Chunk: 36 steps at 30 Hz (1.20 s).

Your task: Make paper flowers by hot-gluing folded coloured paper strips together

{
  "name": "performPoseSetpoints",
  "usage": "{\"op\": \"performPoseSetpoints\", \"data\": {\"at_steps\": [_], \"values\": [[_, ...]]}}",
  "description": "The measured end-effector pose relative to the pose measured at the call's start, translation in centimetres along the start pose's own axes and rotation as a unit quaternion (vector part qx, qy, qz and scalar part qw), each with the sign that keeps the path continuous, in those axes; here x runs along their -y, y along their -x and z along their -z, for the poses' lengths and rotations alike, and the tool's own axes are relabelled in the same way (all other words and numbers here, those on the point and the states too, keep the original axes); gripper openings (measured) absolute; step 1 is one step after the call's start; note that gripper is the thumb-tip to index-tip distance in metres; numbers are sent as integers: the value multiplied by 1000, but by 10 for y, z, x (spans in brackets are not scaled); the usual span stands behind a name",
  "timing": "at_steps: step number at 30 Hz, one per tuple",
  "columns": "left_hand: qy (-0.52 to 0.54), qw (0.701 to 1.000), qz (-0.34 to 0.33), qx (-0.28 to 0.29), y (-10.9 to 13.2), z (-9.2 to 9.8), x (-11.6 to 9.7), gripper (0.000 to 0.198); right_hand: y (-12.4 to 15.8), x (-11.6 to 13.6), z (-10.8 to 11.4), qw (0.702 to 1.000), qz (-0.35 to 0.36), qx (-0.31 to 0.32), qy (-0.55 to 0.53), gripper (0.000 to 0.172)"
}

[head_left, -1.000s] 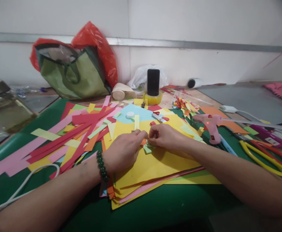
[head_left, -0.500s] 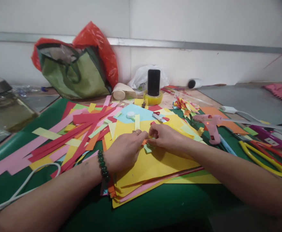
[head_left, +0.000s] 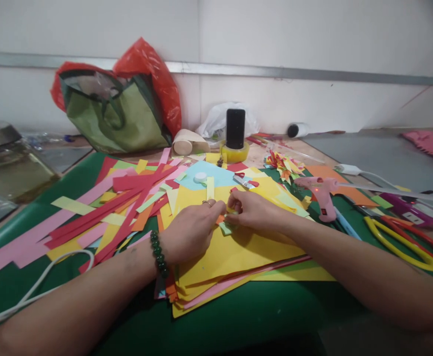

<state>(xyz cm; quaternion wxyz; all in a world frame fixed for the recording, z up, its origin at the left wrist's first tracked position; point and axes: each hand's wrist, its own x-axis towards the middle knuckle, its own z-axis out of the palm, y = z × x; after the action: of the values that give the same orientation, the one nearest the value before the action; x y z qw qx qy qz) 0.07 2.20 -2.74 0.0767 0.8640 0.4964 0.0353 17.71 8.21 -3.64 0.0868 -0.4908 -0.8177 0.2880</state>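
White wall (head_left: 313, 34) behind. Green table (head_left: 238, 321), bare only along the near edge; paper strips (head_left: 101, 212) crowding the left, glue gun (head_left: 322, 195) and scissors (head_left: 405, 242) the right. Centre, on yellow sheets (head_left: 238, 252): left hand (head_left: 190, 230) and right hand (head_left: 255, 212), fingertips pinched on a small folded paper piece (head_left: 224, 227).

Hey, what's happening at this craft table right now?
A person is pinching a small paper piece between the fingertips of the left hand and right hand, over a stack of yellow sheets. Coloured paper strips lie to the left. A pink glue gun and yellow-handled scissors rest untouched on the right.
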Motion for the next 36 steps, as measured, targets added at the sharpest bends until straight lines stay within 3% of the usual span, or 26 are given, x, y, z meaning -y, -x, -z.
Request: {"op": "performPoseSetpoints", "data": {"at_steps": [8, 15, 20, 28, 36], "values": [[-1, 1000, 10, 4, 0, 1, -1, 25, -1, 4, 5, 1000, -3, 17, -7, 17], [-8, 1000, 6, 0, -1, 1, 0, 23, 0, 2, 0, 999, -17, -11, 32, 27], [-23, 1000, 1, 7, -1, 2, -1, 27, 1, 5, 4, 1000, -2, -15, -11, 10], [-39, 999, -12, 0, 1, -1, 0, 43, 0, 3, 4, 999, -14, -13, -45, 2], [-53, 998, -20, -8, 1, -2, -2, 40, -4, -3, 5, 999, -8, -8, -46, 10]]}}
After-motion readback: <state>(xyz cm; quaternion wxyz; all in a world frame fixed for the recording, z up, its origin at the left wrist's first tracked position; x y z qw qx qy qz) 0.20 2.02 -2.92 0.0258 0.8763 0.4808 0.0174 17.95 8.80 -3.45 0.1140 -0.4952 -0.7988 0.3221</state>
